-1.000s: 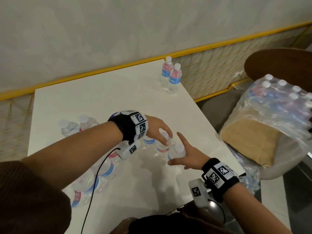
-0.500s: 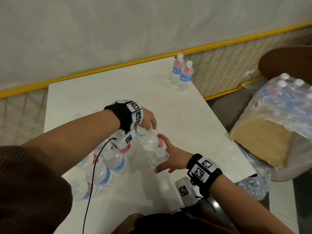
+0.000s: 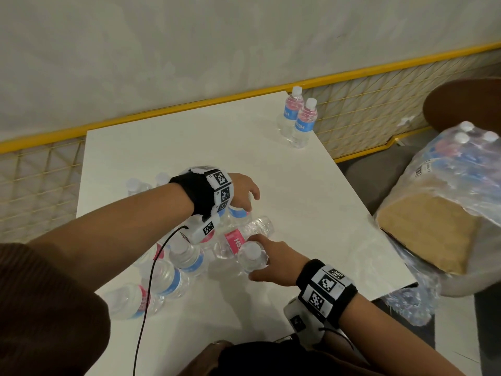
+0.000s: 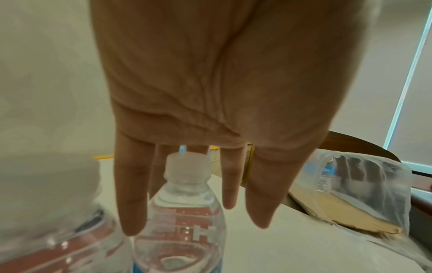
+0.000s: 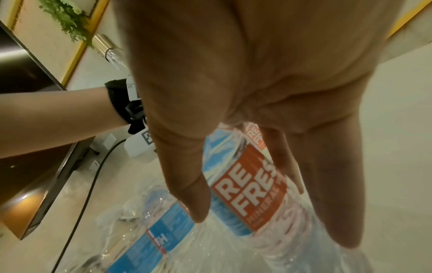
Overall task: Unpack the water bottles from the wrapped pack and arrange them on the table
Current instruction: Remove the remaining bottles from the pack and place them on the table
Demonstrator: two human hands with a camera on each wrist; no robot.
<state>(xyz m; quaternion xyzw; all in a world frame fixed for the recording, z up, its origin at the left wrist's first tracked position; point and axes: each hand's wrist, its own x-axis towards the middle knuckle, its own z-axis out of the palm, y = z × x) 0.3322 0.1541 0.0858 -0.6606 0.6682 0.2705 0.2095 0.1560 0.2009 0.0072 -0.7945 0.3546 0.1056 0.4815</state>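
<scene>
I see my left hand (image 3: 242, 192) above an upright bottle (image 4: 181, 212) in the group of bottles (image 3: 173, 270) on the table (image 3: 311, 213); its fingers (image 4: 131, 203) hang straight and hold nothing. My right hand (image 3: 276, 263) curls its fingers around the nearest bottle (image 3: 252, 257) at the top. One bottle with a red label (image 3: 244, 237) lies on its side. The wrapped pack (image 3: 447, 199) rests beside the table on my right, and two bottles (image 3: 299, 118) stand at the far corner.

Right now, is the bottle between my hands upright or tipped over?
Tipped over. The bottle lies on its side on the table, red label facing up.
</scene>
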